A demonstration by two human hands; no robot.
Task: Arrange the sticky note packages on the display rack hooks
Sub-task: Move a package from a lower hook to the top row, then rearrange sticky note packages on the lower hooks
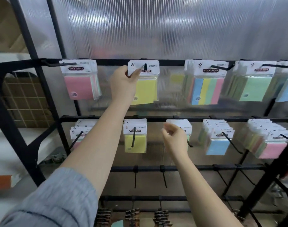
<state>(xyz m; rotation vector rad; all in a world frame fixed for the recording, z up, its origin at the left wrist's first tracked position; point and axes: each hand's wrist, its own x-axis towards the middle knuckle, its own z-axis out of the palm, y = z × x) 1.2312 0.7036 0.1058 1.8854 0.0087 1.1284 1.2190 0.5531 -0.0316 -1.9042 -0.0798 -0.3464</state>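
The yellow package (144, 82) is pinched at its header by the left hand (123, 84), on the hook (145, 66); the right hand (174, 138), loosely curled and empty, is lower.

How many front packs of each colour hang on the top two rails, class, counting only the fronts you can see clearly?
pink packs: 2
yellow packs: 2
blue packs: 2
green packs: 1
striped packs: 1
Total: 8
Two second-rail fronts sit behind the left arm and right hand, so they are uncounted.
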